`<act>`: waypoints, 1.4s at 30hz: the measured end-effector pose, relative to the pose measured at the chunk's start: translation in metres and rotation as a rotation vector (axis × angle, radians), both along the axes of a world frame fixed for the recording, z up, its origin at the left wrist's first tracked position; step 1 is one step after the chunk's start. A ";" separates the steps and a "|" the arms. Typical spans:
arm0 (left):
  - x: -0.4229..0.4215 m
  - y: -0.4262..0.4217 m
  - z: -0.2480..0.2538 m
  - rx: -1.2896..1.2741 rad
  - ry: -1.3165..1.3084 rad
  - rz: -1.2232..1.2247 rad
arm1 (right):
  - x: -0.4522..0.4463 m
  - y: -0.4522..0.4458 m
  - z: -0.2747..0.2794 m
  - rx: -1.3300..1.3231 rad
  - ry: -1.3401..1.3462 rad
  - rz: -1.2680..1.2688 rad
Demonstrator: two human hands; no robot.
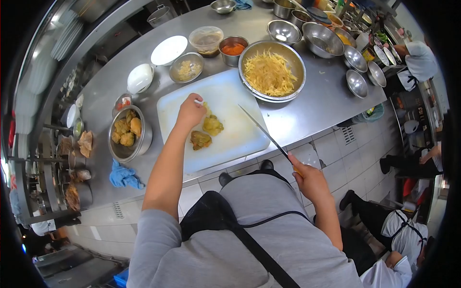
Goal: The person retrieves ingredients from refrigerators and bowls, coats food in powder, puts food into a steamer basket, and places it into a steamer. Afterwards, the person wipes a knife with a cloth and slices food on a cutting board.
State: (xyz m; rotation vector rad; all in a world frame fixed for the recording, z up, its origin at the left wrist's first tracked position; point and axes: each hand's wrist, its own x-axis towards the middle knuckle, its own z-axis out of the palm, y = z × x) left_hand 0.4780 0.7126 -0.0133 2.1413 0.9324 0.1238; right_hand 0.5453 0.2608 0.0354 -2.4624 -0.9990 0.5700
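Observation:
My left hand (191, 113) hovers over the white cutting board (228, 93), its fingers curled together; whether anything is between them I cannot make out. Just beside it a yellow-green, soft-looking food piece (212, 125) rests on the board, with a smaller yellowish bit above it. A browner food piece (200, 140) lies closer to me. My right hand (309, 180) grips the orange handle of a long knife (264, 130). The blade points up and left, its tip over the board's right part.
Left of the board stands a metal bowl (146, 139) of similar brownish chunks, near a blue cloth (124, 175). A large bowl of yellow shreds (269, 72) is behind right. Metal bowls (323, 41) and a white plate (169, 50) line the back. Co-workers (403, 230) are at right.

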 end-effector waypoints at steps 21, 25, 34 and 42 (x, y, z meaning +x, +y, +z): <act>-0.101 -0.072 -0.028 0.405 -0.076 0.071 | 0.007 0.067 -0.012 0.197 0.003 0.193; -0.110 -0.074 -0.045 0.176 -0.208 0.149 | 0.000 0.090 -0.015 0.073 -0.009 0.295; -0.119 -0.078 -0.046 0.391 -0.440 0.064 | -0.027 0.121 -0.029 -0.121 -0.052 0.464; -0.122 -0.082 -0.081 0.408 -0.481 0.065 | -0.035 0.118 -0.035 -0.261 -0.063 0.447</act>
